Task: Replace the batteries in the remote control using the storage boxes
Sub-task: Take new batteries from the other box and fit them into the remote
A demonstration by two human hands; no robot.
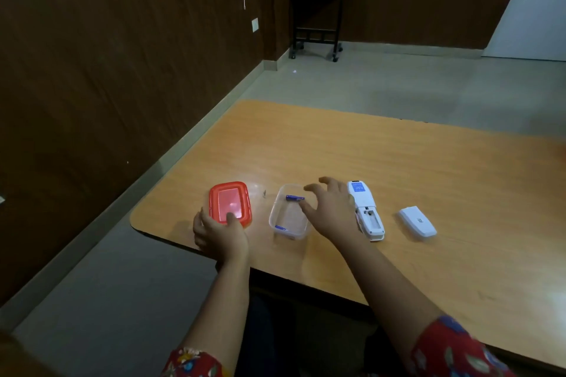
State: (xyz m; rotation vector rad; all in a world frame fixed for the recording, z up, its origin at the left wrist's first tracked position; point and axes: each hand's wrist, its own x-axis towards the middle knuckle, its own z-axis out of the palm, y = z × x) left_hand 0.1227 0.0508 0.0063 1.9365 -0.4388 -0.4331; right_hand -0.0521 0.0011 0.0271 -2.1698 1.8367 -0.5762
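Blue label [357,187] on remote [367,212], print illegible

Red lid [230,203], clear box [273,217], blue batteries [294,198], white remote [366,211], orange table [398,162], red floral sleeves [453,349].

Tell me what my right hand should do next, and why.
Probably lower the right hand into the clear box and pinch the far battery. The hand hovers spread above it, holding nothing, and the remote lies with its compartment open and its cover set aside.

Red sleeves [450,349] (blue and yellow floral print), bare forearms [395,278]
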